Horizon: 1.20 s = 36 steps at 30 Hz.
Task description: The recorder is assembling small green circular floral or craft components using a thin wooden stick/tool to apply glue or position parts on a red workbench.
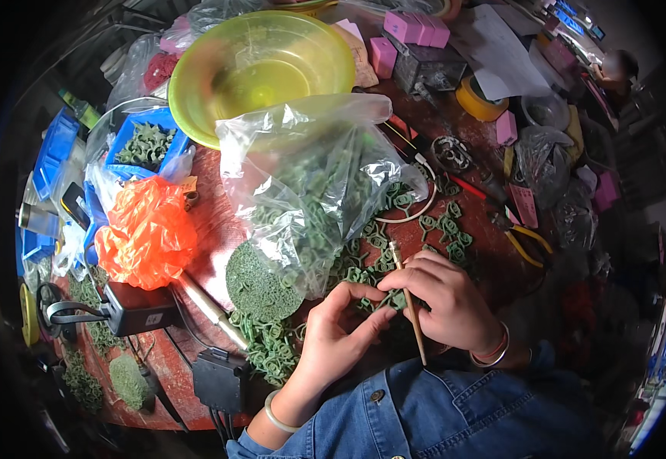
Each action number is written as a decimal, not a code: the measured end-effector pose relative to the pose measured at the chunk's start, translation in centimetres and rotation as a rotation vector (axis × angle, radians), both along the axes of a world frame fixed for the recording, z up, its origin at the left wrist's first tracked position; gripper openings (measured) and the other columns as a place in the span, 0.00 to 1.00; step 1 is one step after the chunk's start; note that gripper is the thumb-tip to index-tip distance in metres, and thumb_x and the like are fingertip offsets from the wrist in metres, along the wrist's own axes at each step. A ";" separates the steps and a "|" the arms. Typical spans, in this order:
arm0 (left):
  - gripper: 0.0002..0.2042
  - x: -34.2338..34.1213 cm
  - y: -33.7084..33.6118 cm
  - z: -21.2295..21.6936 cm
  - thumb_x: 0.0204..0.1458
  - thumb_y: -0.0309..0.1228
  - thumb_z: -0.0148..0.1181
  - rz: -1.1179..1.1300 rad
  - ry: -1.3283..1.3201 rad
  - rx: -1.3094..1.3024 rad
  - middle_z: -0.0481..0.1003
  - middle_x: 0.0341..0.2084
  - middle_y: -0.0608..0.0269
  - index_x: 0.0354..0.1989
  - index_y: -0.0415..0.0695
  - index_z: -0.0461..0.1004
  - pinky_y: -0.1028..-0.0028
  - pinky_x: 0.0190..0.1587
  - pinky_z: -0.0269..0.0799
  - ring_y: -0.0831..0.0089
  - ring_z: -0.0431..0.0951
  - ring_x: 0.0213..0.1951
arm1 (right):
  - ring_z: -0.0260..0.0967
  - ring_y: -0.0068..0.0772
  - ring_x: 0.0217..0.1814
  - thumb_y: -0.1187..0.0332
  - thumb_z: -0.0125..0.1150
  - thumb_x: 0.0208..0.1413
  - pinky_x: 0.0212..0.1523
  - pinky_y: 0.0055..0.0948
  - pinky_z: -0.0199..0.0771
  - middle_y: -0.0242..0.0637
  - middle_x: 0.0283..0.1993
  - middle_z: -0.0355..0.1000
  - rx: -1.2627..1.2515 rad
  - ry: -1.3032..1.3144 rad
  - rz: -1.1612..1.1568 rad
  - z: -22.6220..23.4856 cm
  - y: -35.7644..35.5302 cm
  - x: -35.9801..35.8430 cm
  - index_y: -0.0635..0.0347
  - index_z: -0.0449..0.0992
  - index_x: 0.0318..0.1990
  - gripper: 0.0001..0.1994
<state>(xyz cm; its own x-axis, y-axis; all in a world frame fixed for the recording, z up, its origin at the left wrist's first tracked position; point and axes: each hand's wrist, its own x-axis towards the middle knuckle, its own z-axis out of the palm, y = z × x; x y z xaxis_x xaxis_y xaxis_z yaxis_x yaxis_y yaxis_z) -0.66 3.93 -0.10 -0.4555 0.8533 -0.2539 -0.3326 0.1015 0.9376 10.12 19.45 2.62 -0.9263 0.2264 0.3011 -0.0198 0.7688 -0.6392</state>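
My right hand (447, 297) holds a slender wooden-handled tool (416, 329), its pale end pointing up and away and its tapered end toward my lap. At its fingertips is a small green ring-shaped piece (396, 301), partly hidden by the fingers. From the other side my left hand (329, 327) pinches at the same piece with thumb and index finger. More green ring-shaped pieces (271, 348) lie heaped beside my left wrist, and others (447, 229) are scattered beyond my right hand. A clear plastic bag (314, 183) full of green pieces stands just past both hands.
A yellow-green basin (264, 29) sits at the back, behind the bag. Leftward are an orange plastic bag (145, 233), a blue bin (172, 126) of green pieces and a black power box (222, 379). Yellow-handled pliers (528, 245) and a tape roll (480, 101) lie rightward.
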 end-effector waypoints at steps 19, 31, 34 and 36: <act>0.09 -0.5 -0.4 -0.7 0.55 0.23 0.62 -0.022 -0.153 0.061 0.75 0.31 0.68 0.43 0.40 0.71 0.84 0.28 0.71 0.84 0.76 0.29 | 0.76 0.31 0.37 0.79 0.66 0.48 0.37 0.26 0.76 0.35 0.40 0.77 -0.323 0.025 0.022 0.9 0.1 0.4 0.60 0.75 0.43 0.14; 0.23 -1.4 -0.6 0.5 0.53 0.21 0.63 0.016 -0.557 0.148 0.73 0.36 0.68 0.58 0.44 0.67 0.84 0.28 0.67 0.81 0.74 0.30 | 0.73 0.26 0.37 0.69 0.51 0.66 0.40 0.23 0.73 0.41 0.38 0.77 -0.681 0.229 -0.055 0.9 -0.6 1.3 0.68 0.73 0.51 0.13; 0.23 -1.4 -0.7 0.0 0.53 0.19 0.61 0.050 -0.571 0.170 0.74 0.38 0.58 0.58 0.43 0.66 0.83 0.26 0.64 0.78 0.73 0.29 | 0.73 0.25 0.36 0.70 0.54 0.64 0.38 0.22 0.72 0.40 0.36 0.77 -0.544 0.223 -0.001 0.6 0.0 1.6 0.67 0.75 0.47 0.11; 0.22 -1.5 -0.7 -0.2 0.54 0.19 0.59 0.019 -0.557 0.184 0.74 0.38 0.59 0.57 0.44 0.67 0.82 0.25 0.63 0.77 0.72 0.28 | 0.74 0.26 0.35 0.72 0.57 0.61 0.36 0.22 0.72 0.39 0.35 0.77 -0.573 0.208 -0.017 0.9 -0.3 1.8 0.66 0.77 0.45 0.08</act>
